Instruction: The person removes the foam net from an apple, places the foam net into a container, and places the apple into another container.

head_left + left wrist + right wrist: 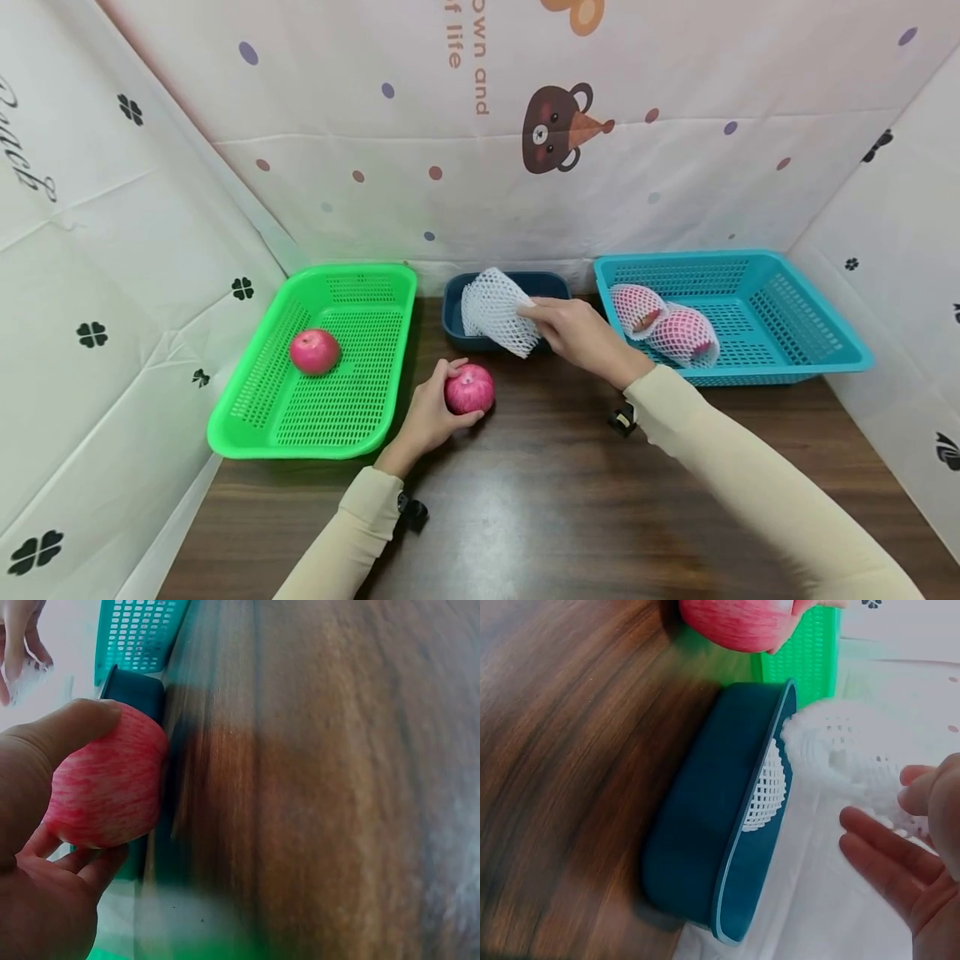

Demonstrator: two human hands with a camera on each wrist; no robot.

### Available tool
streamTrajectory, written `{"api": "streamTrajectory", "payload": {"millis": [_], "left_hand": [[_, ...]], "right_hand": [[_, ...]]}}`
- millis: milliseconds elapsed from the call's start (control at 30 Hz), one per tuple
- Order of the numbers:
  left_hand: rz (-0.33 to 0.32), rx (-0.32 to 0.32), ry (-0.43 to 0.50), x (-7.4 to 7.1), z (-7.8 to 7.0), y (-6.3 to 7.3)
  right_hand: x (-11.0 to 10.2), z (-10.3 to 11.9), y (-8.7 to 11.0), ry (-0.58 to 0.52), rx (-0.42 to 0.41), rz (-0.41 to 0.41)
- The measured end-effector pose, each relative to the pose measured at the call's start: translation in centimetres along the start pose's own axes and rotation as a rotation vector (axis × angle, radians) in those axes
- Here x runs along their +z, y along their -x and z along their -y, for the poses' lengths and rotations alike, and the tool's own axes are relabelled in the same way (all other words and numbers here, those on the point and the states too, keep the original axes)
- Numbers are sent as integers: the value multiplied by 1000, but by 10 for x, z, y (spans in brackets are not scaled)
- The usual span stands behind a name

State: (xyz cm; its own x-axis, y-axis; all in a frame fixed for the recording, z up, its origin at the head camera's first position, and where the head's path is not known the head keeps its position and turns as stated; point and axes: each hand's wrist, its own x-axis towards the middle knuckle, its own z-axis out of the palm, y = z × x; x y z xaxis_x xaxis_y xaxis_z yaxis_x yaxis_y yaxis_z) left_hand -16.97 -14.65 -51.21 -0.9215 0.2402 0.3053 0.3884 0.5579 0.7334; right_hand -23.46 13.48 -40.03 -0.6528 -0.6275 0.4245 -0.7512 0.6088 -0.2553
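My left hand (432,414) grips a red apple (469,389) over the table, thumb on one side and fingers on the other. In the left wrist view the same apple (112,780) fills the space between thumb and fingers. My right hand (572,332) pinches a white foam net sleeve (507,310) above the small dark blue basket (551,286). The right wrist view shows the sleeve (847,750) hanging from the fingertips, and another white foam net (766,791) inside the dark blue basket.
A green basket (405,350) on the left holds one bare apple (315,352). On the right, a light blue basket (821,367) holds two apples in foam nets (684,335). Printed white cloth (337,100) walls the table's back and sides.
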Motion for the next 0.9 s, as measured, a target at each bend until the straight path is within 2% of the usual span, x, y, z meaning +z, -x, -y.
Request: {"api": "streamTrajectory", "payload": {"millis": [233,500,800,900], "left_hand": [[8,-6,-9,0,0,0],[-4,-8,-26,-1,1,1],[-8,-10,-30,-1,2,1],[-5,-10,-27,-1,3,2]], "right_hand": [[3,-6,-8,17,121,18],[9,-19,-12,-30,181,10],[17,-27,-13,-6,331,106],[21,-29,-14,11,350,130]]}}
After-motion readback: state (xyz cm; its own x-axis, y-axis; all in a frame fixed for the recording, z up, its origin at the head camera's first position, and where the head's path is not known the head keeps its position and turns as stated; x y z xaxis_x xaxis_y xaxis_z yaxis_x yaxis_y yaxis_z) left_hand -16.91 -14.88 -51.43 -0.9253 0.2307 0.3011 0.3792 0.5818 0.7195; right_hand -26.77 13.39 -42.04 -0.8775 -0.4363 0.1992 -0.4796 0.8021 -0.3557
